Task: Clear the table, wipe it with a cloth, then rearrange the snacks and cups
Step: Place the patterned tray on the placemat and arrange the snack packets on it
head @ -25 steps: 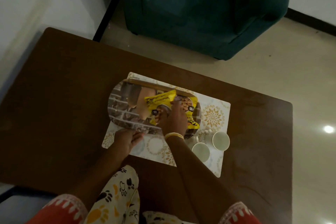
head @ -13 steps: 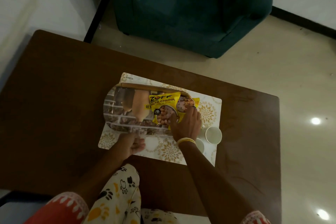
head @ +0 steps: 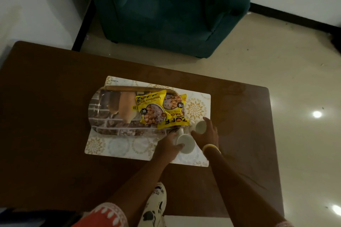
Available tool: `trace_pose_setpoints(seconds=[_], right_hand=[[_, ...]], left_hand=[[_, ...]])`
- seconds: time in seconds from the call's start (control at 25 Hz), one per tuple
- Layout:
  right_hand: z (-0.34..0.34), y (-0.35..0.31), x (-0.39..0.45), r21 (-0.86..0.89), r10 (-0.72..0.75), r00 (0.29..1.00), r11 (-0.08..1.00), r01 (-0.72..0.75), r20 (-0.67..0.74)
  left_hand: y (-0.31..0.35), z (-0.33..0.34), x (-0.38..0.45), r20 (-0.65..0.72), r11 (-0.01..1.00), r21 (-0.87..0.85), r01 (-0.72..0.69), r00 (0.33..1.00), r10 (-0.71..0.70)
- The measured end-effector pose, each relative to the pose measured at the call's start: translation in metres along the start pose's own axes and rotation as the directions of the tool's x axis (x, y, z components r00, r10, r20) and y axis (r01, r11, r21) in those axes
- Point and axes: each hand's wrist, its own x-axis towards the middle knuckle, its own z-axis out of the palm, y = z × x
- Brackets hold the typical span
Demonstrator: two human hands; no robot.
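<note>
Seemingly the job was in its last stretch — the rearranging. The table (head: 55, 116) showed bare brown wood all round the patterned placemat (head: 118, 145), which suggested clearing and wiping were behind it, though no cloth was anywhere in view to confirm that. Two yellow snack packets (head: 153, 108) lay overlapping on the oval tray (head: 103, 116), just beyond the fingertips of both hands, and looked settled. What was left, by my reading, was the cups. The left hand (head: 167, 146) had its fingers curled round the near side of the nearer cup (head: 185, 143), thumb and fingertips touching its rim and wall. The right hand (head: 207, 134) had its fingers spread round the farther cup (head: 200, 127), the index reaching past it toward the gold medallion on the mat, the thumb at the cup's near side; how firmly it gripped I could not tell. Both cups stood upright on the mat, close together, just beside the tray's right end — each within the span of its own hand. I judged only their final placing remained.
</note>
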Motion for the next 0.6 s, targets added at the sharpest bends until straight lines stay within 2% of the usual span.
trace_pose_setpoints(seconds=[0.12,0.32,0.44,0.6], right_hand=[[0.001,0.0,-0.001,0.049,0.015,0.997,0.999,-0.011,-0.072],[-0.003,0.01,-0.028,0.303,0.196,0.969,0.942,-0.143,-0.151],[-0.007,-0.006,-0.052,0.28,0.078,0.984,0.96,-0.031,-0.157],[0.003,-0.067,-0.083,0.079,-0.17,0.977,0.98,0.18,-0.125]], left_hand=[[-0.006,0.016,-0.003,-0.13,0.999,0.027,-0.045,0.99,0.048],[-0.007,0.014,-0.022,-0.314,0.999,-0.019,-0.05,0.949,0.041],[-0.005,-0.016,-0.042,-0.375,0.997,-0.035,-0.066,0.926,0.048],[-0.015,-0.081,-0.057,-0.472,0.998,-0.033,-0.054,0.881,0.032]])
